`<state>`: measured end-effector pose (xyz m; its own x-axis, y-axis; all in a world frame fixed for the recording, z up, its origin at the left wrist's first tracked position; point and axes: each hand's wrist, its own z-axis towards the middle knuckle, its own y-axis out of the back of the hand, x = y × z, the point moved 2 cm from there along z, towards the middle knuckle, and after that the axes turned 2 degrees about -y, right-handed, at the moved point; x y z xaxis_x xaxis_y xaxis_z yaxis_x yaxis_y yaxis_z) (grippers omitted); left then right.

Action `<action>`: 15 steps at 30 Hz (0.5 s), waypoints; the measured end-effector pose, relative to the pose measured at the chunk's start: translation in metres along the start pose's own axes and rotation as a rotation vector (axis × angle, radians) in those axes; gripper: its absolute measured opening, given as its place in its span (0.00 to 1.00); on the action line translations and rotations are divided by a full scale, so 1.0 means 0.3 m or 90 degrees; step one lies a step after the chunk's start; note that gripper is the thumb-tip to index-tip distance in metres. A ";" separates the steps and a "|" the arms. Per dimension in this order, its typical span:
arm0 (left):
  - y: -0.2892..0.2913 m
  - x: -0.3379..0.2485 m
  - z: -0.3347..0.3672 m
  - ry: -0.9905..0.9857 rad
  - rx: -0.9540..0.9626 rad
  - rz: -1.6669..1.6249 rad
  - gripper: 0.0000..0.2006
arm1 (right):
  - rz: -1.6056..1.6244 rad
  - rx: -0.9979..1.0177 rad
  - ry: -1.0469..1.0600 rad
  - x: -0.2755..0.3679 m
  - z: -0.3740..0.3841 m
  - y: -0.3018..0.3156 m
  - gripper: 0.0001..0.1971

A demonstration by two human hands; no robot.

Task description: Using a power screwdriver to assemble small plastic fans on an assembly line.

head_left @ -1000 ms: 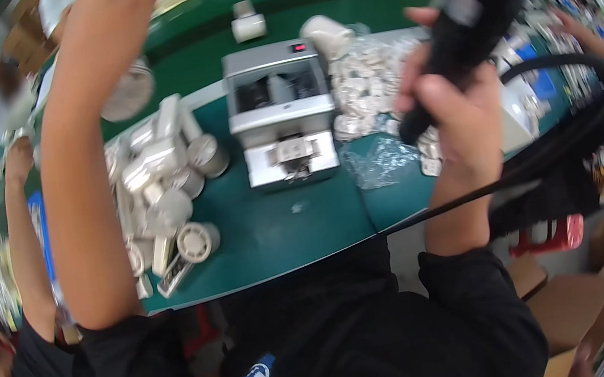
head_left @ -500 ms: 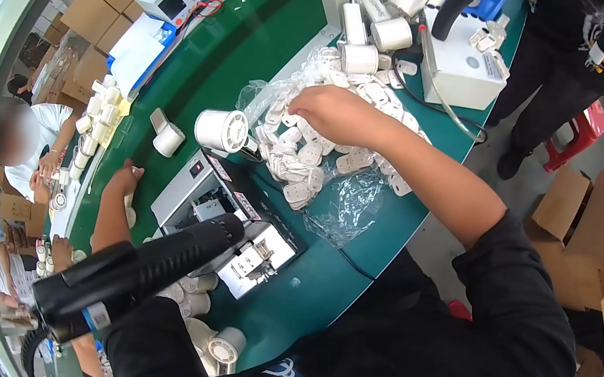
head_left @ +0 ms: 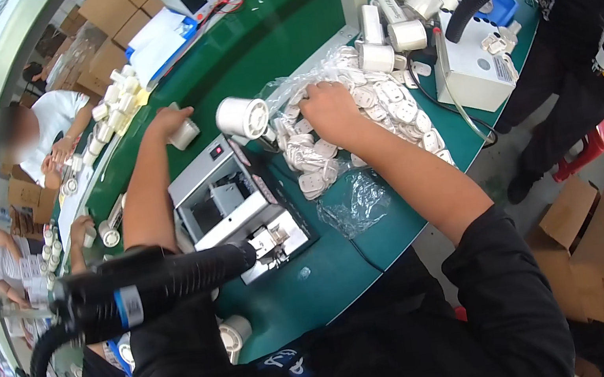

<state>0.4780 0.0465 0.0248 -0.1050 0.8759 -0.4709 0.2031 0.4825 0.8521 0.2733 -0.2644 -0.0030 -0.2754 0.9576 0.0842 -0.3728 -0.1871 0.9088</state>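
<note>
My left hand reaches across the green table beyond the machine. Its fingers close over a white cylindrical plastic part. At the near edge of a heap of small flat white plastic plates, my right hand has its fingers bent down into the pieces; whatever they pinch is hidden. Between my arms stands a small grey-and-black bench machine with a metal fixture at its front. A larger white round part with a vented end rests just behind it.
A black flexible-hose nozzle hangs over the near left. Clear plastic film lies before the heap. At the right are a white box with a black hose and several white housings. Cardboard cartons stand beside the table; co-workers sit left.
My left hand has moved rightward and closed on the white cylindrical part that stood alone beyond the machine. My right hand stays at the heap, its fingers lower. The whole view has shifted slightly.
</note>
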 end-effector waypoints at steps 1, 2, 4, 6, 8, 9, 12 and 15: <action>-0.006 0.018 0.005 0.024 -0.014 0.048 0.33 | -0.014 -0.016 -0.011 0.003 -0.003 -0.007 0.08; 0.001 0.012 -0.017 0.025 -0.026 0.042 0.33 | -0.017 -0.024 -0.001 0.006 -0.007 -0.019 0.08; 0.022 0.015 -0.069 0.021 -0.036 -0.026 0.29 | -0.025 -0.026 -0.013 0.017 -0.020 -0.031 0.09; 0.062 0.032 -0.120 0.052 -0.063 -0.136 0.26 | 0.009 -0.028 0.005 0.008 -0.030 -0.012 0.09; 0.127 -0.043 -0.270 -0.043 -0.016 -0.441 0.21 | 0.049 -0.014 0.013 0.005 -0.055 0.002 0.09; 0.163 -0.028 -0.325 -0.099 -0.031 -0.588 0.17 | 0.065 0.024 0.024 0.007 -0.052 0.018 0.09; 0.267 -0.008 -0.508 -0.219 -0.160 -0.873 0.09 | 0.074 0.080 0.067 -0.003 -0.031 0.019 0.08; 0.310 -0.052 -0.775 -0.281 -0.289 -1.015 0.08 | 0.163 0.044 0.024 -0.060 -0.026 -0.006 0.06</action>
<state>0.2723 0.0790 0.1646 0.3576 -0.4663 -0.8091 -0.1066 0.8404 -0.5314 0.2720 -0.2829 -0.0093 -0.3866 0.8718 0.3009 -0.2256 -0.4058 0.8857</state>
